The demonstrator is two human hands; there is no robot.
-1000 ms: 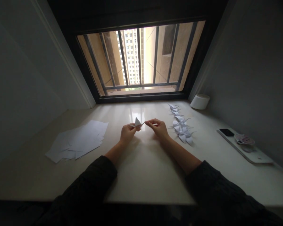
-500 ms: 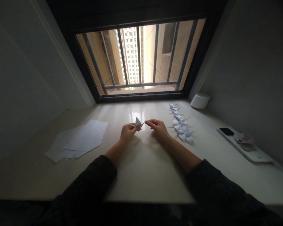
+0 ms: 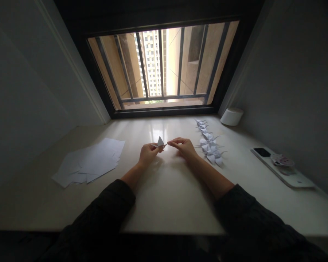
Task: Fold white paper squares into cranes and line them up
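Observation:
A white folded paper crane (image 3: 160, 141) is held above the middle of the pale counter (image 3: 169, 203). My left hand (image 3: 149, 153) pinches its body from the left, with one pointed wing standing up over the fingers. On the other side my right hand (image 3: 183, 146) has thumb and forefinger closed on the crane's thin pointed tip. Whether that tip is its head or tail is too small to tell. Right of my right hand, several finished white paper cranes (image 3: 207, 140) lie in a row running toward the window.
Loose white paper sheets (image 3: 98, 158) lie overlapped on the left. A phone (image 3: 284, 169) with a round sticker-like grip rests at the right, and a white cylindrical object (image 3: 231, 116) stands in the back right corner. A barred window (image 3: 164, 69) closes the far side.
My right fingers have shifted slightly along the crane's tip and look straighter. The left hand and the crane have hardly moved.

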